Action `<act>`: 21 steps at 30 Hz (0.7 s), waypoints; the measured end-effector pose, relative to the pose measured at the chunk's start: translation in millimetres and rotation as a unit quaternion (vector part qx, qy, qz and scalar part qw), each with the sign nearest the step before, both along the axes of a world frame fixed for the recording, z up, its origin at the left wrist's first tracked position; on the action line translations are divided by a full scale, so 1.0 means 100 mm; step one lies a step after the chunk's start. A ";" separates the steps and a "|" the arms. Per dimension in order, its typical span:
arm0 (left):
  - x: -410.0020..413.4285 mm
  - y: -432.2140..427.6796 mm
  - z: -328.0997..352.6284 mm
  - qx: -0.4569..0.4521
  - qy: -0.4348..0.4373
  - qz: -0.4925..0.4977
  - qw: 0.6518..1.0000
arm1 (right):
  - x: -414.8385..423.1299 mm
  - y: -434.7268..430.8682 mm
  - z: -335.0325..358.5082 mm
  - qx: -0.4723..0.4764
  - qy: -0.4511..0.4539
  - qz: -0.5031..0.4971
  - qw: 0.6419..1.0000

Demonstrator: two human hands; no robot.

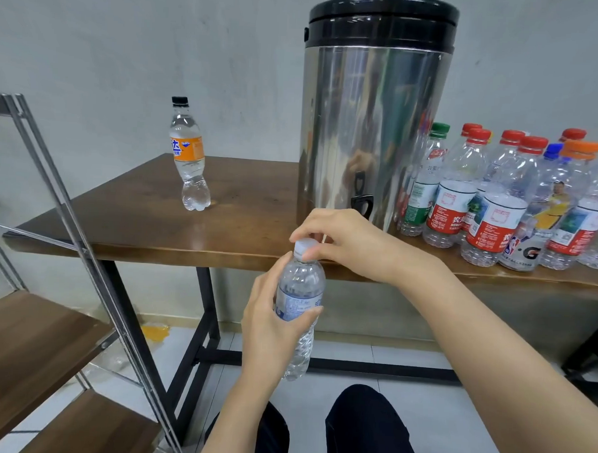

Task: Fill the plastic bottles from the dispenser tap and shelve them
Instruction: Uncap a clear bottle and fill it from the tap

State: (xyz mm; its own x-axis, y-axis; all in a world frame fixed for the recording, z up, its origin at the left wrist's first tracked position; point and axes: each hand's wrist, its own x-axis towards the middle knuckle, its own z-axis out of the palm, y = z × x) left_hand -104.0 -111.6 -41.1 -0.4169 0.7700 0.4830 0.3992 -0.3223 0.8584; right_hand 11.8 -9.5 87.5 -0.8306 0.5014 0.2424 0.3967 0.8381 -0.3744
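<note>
My left hand (269, 324) grips the body of a clear plastic bottle (300, 291) with a pale blue label, held upright in front of the table's edge. My right hand (341, 242) pinches its white cap (305, 248) from above. The bottle holds clear water. Behind it stands the steel dispenser (374, 109) with a black lid and a black tap (362, 203) low on its front. An orange-labelled bottle (189, 156) with a black cap stands on the table's left part, filled with clear liquid.
Several empty bottles (507, 201) with red, green, blue and orange caps crowd the wooden table (147, 213) right of the dispenser. A metal-framed shelf unit (28, 344) with wooden boards stands at the left. My knees show below, over a tiled floor.
</note>
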 end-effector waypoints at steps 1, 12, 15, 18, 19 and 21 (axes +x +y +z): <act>0.00 -0.01 0.01 0.001 0.006 0.002 1.000 | -0.01 -0.02 0.01 0.010 -0.004 -0.027 1.000; -0.12 0.04 0.08 0.022 0.001 0.007 1.000 | -0.08 -0.06 0.09 0.009 0.071 -0.092 0.993; -0.16 0.10 0.14 0.031 -0.019 0.018 0.999 | -0.16 -0.05 0.06 0.057 0.089 -0.110 0.988; -0.30 0.19 0.23 0.040 -0.036 0.019 0.998 | -0.19 -0.02 0.04 0.171 0.139 -0.085 0.972; -0.37 0.23 0.30 0.047 -0.038 0.024 0.998 | -0.18 0.03 0.03 0.224 0.176 -0.082 0.955; -0.52 0.30 0.48 0.068 -0.044 0.034 0.996 | -0.15 0.14 -0.02 0.311 0.247 -0.096 0.913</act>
